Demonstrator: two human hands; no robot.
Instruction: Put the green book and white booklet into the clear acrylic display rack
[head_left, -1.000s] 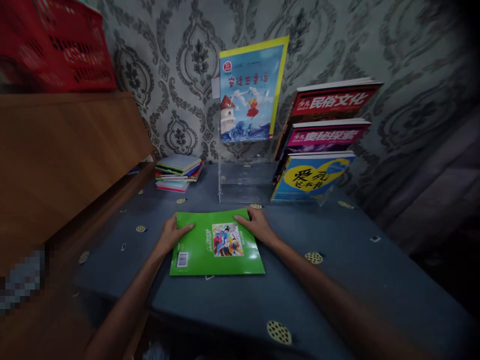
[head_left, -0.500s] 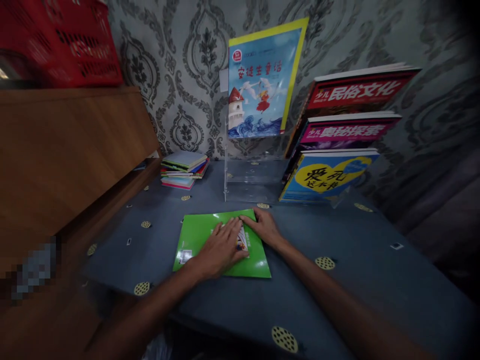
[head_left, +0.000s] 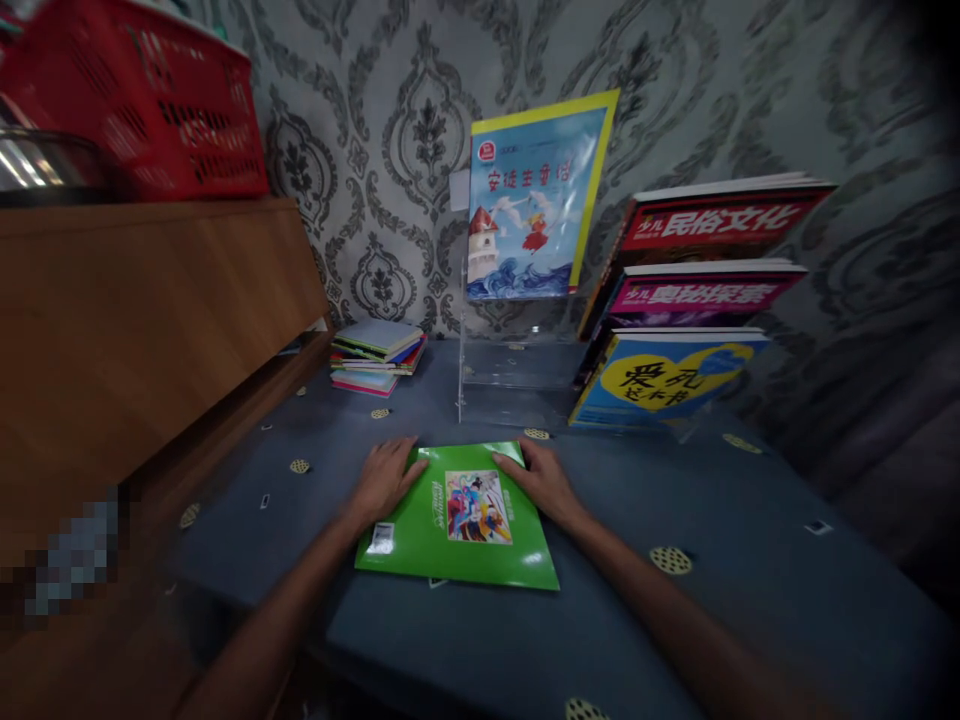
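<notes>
— Two hands are resting on one thing; what is the left hand (head_left: 386, 478) doing?

— It is lying flat at the left edge of the green book (head_left: 459, 517), fingers spread and loose, pressing rather than clasping. Nothing is being pinched in it.

— And left of that hand?

— Farther left a wooden cabinet (head_left: 150, 330) is standing, with a red basket (head_left: 157, 110) sitting on top. Beyond the hand, toward the wall, a small stack of books (head_left: 377, 355) is lying flat.

— Where is the green book sitting?

— It is lying face up on the blue table (head_left: 675, 620), between both hands, closed.

— The right hand (head_left: 544, 482)?

— It is resting open on the book's far right corner, fingertips on the cover, not gripping.

— What is standing past the hands?

— Straight beyond them a clear stand (head_left: 510, 375) is holding a blue picture book (head_left: 532, 200) upright. To the right of the right hand, three magazines (head_left: 690, 290) are leaning in tiers.
</notes>
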